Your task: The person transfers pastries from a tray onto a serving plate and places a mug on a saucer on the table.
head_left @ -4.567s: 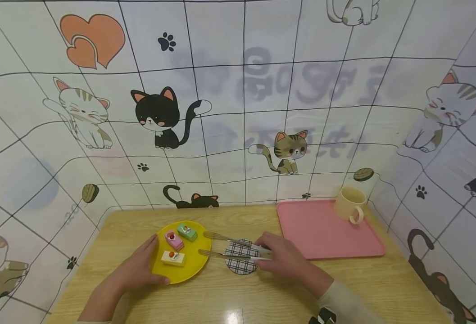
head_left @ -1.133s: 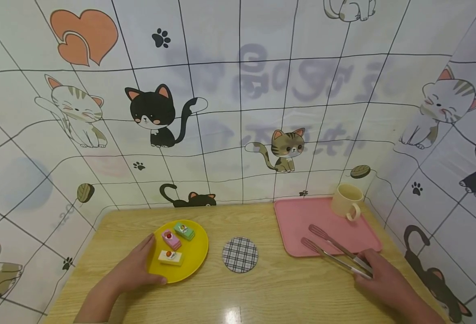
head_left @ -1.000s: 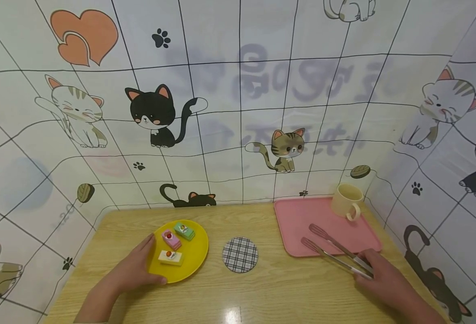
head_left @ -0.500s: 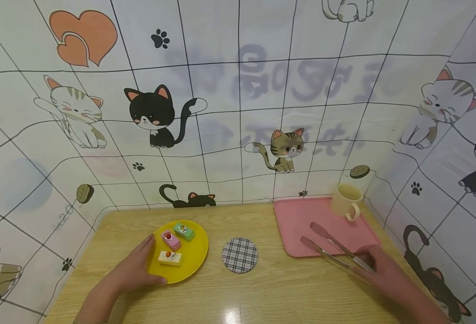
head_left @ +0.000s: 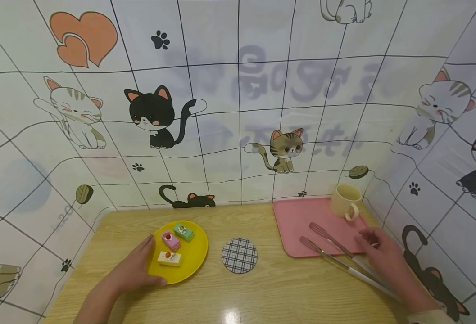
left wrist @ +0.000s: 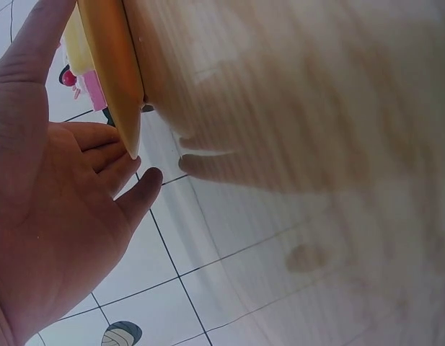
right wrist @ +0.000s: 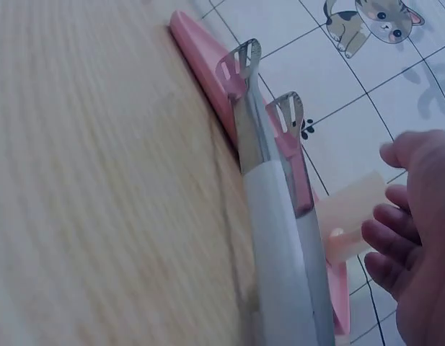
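A yellow plate (head_left: 195, 258) bears three small toy cakes: a green one (head_left: 183, 232), a pink one (head_left: 170, 240) and a pale yellow one (head_left: 170, 258). Along the plate's left rim rests my left hand (head_left: 134, 267), its fingers spread; in the left wrist view, fingertips of the hand (left wrist: 63, 187) touch the rim. Metal tongs (head_left: 355, 271) lie with their slotted tips over the pink tray (head_left: 298, 216) and handles off its front edge. My right hand (head_left: 389, 258) hovers beside the tongs holding nothing, as the right wrist view shows the handles (right wrist: 276, 245) apart from the hand.
A cream mug (head_left: 345, 201) stands at the tray's back right corner. Between plate and tray lies a round checked coaster (head_left: 239, 255) on the wooden table (head_left: 262, 297). A cat-patterned sheet (head_left: 221, 103) walls the table at the back and sides.
My right hand carried the tongs from the coaster to the tray, then let go of them and lifted away toward the mug. My left hand stays at the plate.
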Demonstrator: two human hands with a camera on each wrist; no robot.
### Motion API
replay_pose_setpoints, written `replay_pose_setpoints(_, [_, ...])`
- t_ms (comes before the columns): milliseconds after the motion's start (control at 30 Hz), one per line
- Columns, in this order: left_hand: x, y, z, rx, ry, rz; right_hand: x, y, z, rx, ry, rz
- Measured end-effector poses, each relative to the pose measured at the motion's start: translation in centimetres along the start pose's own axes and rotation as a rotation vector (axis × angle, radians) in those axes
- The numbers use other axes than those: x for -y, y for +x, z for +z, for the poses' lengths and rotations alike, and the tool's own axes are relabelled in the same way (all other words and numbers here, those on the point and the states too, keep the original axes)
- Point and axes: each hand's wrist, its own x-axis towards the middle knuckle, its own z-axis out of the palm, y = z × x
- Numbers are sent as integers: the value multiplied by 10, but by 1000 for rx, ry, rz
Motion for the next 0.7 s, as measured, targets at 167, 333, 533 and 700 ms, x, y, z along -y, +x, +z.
replay_pose_setpoints(167, [0,-1,0,4,-4,-3,4,17,1,-57,51,47])
replay_pose_setpoints(333, [0,-2,-1,-5,4,3,4,39,6,-107,74,140])
replay_pose_setpoints(533, [0,-2,-1,-7,-1,13,6,59,12,-114,102,201])
replay_pose_setpoints(700, [1,-2,-1,-4,-3,8,6,70,18,-99,136,223])
